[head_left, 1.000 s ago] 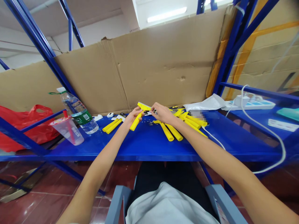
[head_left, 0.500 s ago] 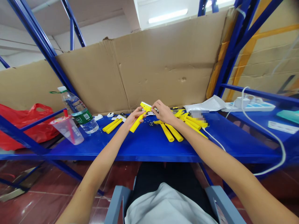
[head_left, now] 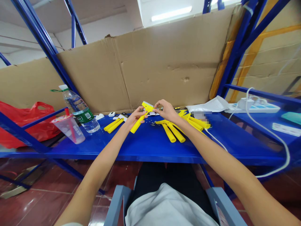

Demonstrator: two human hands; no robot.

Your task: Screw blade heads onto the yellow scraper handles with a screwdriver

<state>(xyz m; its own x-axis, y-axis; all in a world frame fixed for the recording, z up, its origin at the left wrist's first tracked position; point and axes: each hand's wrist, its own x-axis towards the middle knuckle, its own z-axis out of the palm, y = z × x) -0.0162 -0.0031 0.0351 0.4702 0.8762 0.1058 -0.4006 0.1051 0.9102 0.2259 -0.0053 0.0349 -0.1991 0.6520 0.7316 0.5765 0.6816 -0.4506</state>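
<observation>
Over the last second the right hand (head_left: 166, 111) has been arched higher at the end of the yellow scraper (head_left: 138, 124), and the tool seems to have been turned slightly — small changes, by which close finger work at its head (head_left: 148, 107) appears to be still under way. The handle is gripped by the left hand (head_left: 135, 118), thumb and fingers closed round it below the head; the right fingertips are brought to the head's right end, but whether anything is pinched between them cannot be told. The scraper is held tilted above the blue shelf (head_left: 141, 150), between loose yellow handles (head_left: 172, 135) and a yellow pair (head_left: 114, 126). It is seen as T-shaped, glossy and smooth — a pale strip (head_left: 148, 103) is shown along its upper edge.
</observation>
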